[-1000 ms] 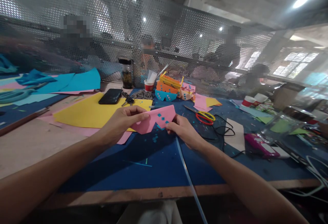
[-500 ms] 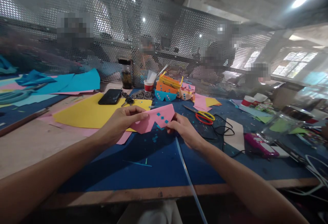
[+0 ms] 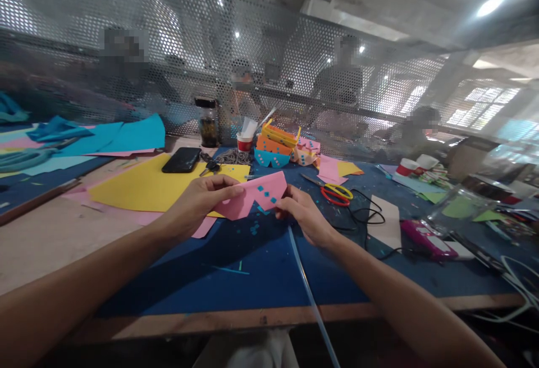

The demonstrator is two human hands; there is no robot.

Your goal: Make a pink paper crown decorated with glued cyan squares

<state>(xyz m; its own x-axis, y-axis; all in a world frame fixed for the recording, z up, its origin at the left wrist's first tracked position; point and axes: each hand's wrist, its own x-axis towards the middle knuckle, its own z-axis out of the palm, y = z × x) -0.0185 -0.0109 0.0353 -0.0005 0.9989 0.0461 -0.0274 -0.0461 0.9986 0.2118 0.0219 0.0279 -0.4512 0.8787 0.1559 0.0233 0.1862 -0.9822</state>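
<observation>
A pink paper cutout (image 3: 241,202), shaped like a pair of glasses, is held up above the blue table mat (image 3: 202,289). Small blue squares dot its right half. My left hand (image 3: 210,197) pinches its left end between thumb and fingers. At the other end my right hand (image 3: 301,208) grips the lower right edge, its fingertips partly behind the paper. Small blue paper bits (image 3: 254,229) lie on the mat below. Behind the cutout stand several finished-looking paper glasses (image 3: 273,149) in orange, yellow and blue. Scissors (image 3: 337,193) with red and yellow handles lie to the right.
Yellow paper (image 3: 130,188) bears a black phone (image 3: 181,160) and keys (image 3: 210,166). A glass jar (image 3: 208,124) and a red-and-white cup (image 3: 245,141) stand behind. At right are a magenta device (image 3: 427,239) and a black cable (image 3: 365,228). A clear tube (image 3: 309,289) crosses the front edge.
Both hands and the pink cutout stay almost still. Beyond the perforated screen, a person at the right has shifted slightly.
</observation>
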